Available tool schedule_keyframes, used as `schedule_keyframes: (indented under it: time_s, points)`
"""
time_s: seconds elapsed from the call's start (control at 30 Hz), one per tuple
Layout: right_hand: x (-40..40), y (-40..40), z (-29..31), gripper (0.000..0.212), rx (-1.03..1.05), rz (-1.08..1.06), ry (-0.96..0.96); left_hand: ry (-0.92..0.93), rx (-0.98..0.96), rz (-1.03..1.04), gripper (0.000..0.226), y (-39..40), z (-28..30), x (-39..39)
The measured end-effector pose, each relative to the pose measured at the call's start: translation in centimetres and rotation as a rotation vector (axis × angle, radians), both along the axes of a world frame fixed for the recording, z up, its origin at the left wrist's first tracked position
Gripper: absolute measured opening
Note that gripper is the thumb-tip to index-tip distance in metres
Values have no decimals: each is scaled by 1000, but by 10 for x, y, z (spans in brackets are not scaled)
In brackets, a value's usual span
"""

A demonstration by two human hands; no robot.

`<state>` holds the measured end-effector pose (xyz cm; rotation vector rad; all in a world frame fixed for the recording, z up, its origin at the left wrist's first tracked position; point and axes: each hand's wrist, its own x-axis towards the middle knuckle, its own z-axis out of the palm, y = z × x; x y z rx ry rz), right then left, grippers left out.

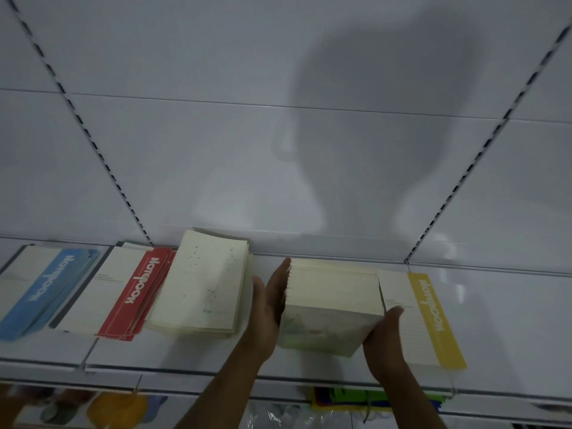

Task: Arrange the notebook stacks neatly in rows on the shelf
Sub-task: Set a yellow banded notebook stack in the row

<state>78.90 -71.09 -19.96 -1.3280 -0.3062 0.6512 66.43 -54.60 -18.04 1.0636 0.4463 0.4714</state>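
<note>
A thick cream notebook stack [331,305] stands on the white shelf [510,329] between my two hands. My left hand [269,308] presses flat against its left side with straight fingers. My right hand [385,339] holds its right near corner, thumb up along the side. Just right of it lies a yellow-banded notebook stack [430,317], touching it. To the left lie a cream dotted stack [204,283], a fanned red-banded stack [123,292] and a blue-banded stack [40,289].
The white back panel [216,150] rises close behind the stacks, with slotted uprights [102,156] on both sides. Bare shelf extends to the right of the yellow stack. A lower shelf holds coloured items [343,397] below the front edge.
</note>
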Motion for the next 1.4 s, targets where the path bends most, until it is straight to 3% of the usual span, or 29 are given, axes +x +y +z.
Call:
schedule_keyframes:
  time_s: [0.07,0.27,0.4,0.57,0.83,0.9,0.97,1.07,1.1,1.17,1.27,1.4]
  points:
    - [2,8,12,84,89,-30,18,17,1,64,63,3,8,8]
    - [7,23,16,79,41,-104,18,61,60,-25,58,-4,11,22]
    - [1,23,17,66,58,-164,27,32,35,-27,51,-3,8,19]
    - [-10,22,13,36,172,-260,107,88,-23,83,36,-9,4,15]
    - [-7,24,10,44,191,-270,76,93,-55,102,33,-5,3,16]
    - [-7,20,9,48,112,-219,53,111,-54,64,34,-6,1,16]
    - [-5,16,-3,25,-22,-179,20,140,-93,73,33,-8,-2,16]
    - [-5,13,-4,49,-182,-182,97,198,-171,117,35,-10,-1,18]
    - [-6,15,-1,46,-206,-176,85,226,-203,124,37,-10,3,18]
    - [-5,18,3,24,-148,-183,38,256,-224,111,35,-10,9,20]
    - [-1,17,4,21,-75,-264,95,242,-200,65,37,-14,10,21]
    - [-8,11,3,21,-112,-201,47,237,-209,54,36,-18,-1,17]
